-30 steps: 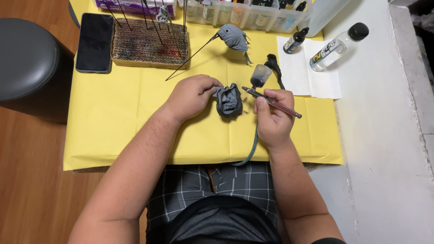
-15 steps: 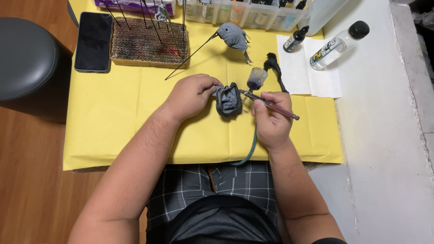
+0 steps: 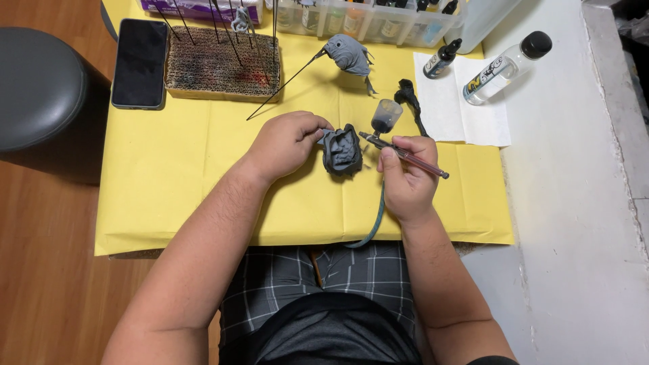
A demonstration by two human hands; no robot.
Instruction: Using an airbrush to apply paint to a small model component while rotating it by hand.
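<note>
Grey model part (image 3: 342, 150) held over a yellow table cover (image 3: 169, 176)

Left hand (image 3: 287, 143) pinches the part's edge; right hand (image 3: 405, 177) grips an airbrush (image 3: 399, 150) aimed at it; beyond lie a cardboard block (image 3: 213, 64), phone (image 3: 139, 63), bottles; dark stool (image 3: 37, 88) on wood floor (image 3: 40, 284).

We sit at a home hobby painting spot: yellow paper (image 3: 169, 182) covers the surface, paint bottles (image 3: 351, 17) line its far edge, beside a skewer-stuck cardboard block (image 3: 216, 67).
</note>
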